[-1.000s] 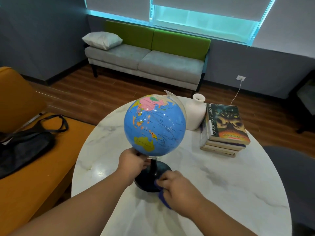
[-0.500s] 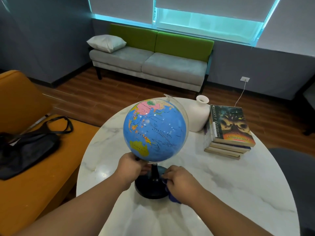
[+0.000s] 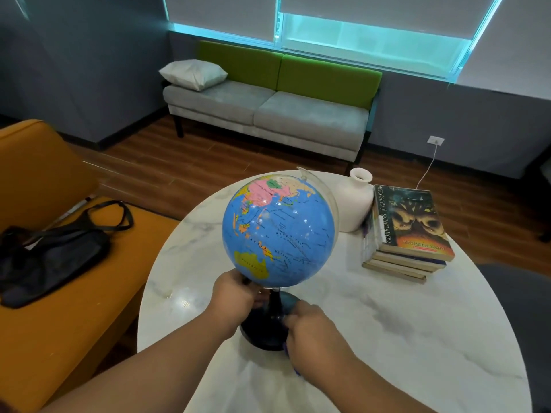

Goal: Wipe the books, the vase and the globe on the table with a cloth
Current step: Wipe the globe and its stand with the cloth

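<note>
Right hand, cloth nearer stem (globe upright)

round white marble table, globe on dark base, white vase, stacked books

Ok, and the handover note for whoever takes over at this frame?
Left hand grips the globe from below, by the stem.
Right hand holds the cloth against the globe's base.
The globe stands on the table, near side; vase behind it, books stacked right of the vase.
Done: base wipe under way; nothing else can be confirmed.
Left: finish the globe; vase and books, if not yet wiped.
</note>
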